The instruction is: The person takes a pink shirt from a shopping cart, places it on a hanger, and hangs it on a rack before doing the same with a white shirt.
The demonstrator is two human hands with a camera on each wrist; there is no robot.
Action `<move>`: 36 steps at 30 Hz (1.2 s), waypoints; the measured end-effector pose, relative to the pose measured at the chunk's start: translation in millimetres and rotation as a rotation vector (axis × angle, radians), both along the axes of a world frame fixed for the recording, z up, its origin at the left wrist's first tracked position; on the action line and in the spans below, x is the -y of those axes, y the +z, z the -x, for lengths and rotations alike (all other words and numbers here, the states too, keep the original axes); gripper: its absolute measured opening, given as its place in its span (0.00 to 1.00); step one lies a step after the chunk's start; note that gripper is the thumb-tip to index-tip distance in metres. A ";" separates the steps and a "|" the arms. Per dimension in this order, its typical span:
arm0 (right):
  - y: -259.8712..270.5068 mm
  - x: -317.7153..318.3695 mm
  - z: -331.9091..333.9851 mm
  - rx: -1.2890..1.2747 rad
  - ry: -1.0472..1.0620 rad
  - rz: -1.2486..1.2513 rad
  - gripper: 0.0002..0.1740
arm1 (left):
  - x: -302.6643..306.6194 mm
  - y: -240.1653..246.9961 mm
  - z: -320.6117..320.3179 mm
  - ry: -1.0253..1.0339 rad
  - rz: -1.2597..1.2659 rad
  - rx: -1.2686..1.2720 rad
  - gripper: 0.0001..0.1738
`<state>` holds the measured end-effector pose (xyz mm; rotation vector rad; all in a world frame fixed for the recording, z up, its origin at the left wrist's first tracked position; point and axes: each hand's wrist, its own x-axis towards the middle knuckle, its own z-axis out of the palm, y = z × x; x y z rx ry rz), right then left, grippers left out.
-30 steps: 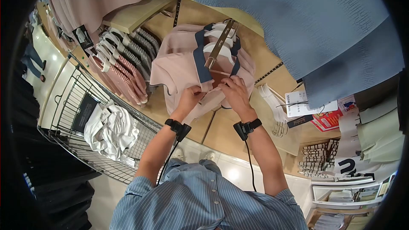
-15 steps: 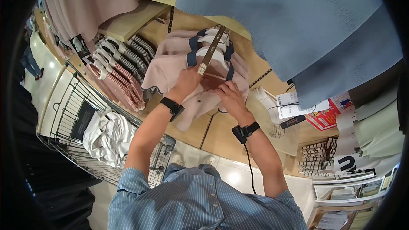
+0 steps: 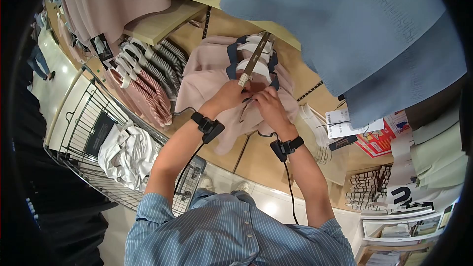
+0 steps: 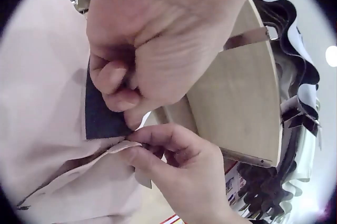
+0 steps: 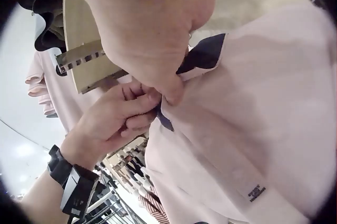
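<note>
A pink polo shirt (image 3: 197,83) with a navy collar (image 4: 102,113) hangs at the front of a metal rail (image 3: 255,59), on a white hanger (image 3: 256,68). My left hand (image 3: 228,97) holds one collar corner, its fingers curled over the dark cloth in the left wrist view. Close beside it my right hand (image 3: 271,109) pinches the top of the front placket between thumb and fingers. In the right wrist view the placket (image 5: 231,168) runs down from both hands, with small dark print near its lower part. The fingertips partly hide the neck opening.
Striped shirts (image 3: 148,81) hang to the left, above a wire shopping cart (image 3: 74,113) with a crumpled white garment (image 3: 125,152) in it. Large blue garments (image 3: 345,29) overhang at upper right. White tags (image 3: 345,120) and a red sign (image 3: 379,140) are at the right.
Half a second ago the hands were farther apart, with the shirt front spread between them. My left hand has since come nearer the right one, and both now work together at the neck.
</note>
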<state>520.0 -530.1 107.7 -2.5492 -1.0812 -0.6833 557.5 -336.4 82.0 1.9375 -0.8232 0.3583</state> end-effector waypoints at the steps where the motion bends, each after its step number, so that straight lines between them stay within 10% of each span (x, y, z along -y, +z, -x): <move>1: 0.2 -0.9 0.4 -0.006 -0.001 0.001 0.11 | -0.1 1.1 2.1 0.012 -0.009 -0.010 0.10; 30: -3.4 2.9 -9.3 0.065 0.018 0.046 0.04 | -4.1 10.9 2.5 -0.057 -0.108 -0.200 0.07; 36: -14.7 1.6 30.4 0.074 -0.261 0.034 0.27 | 2.2 14.3 28.8 0.002 -0.022 -0.081 0.13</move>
